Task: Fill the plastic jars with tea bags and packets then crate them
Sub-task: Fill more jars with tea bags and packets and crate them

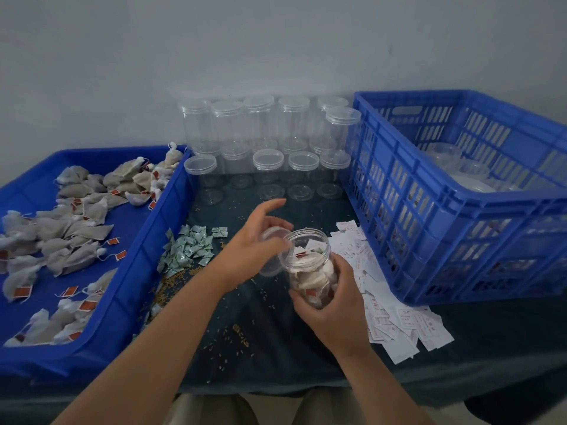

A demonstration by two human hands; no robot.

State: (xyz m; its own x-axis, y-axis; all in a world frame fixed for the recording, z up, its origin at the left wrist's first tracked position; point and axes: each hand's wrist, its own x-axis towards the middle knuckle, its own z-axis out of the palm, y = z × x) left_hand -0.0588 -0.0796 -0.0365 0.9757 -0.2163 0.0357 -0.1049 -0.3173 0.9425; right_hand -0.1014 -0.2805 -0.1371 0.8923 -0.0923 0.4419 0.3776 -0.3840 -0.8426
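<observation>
Closest in, our right hand (333, 305) is wrapped round the plastic jar (310, 262), tipped slightly over the table in front of us. It's packed with tea bags and white packets, and its mouth is uncovered. Our left hand (254, 240) pinches the clear lid (271, 266), tilted right beside the rim, so by our reckoning we're at the capping step. Next we need to level that lid over the mouth, seat it square and twist it down. Then the jar swings right into the blue crate (521, 199), where other jars (454, 167) already sit.
</observation>
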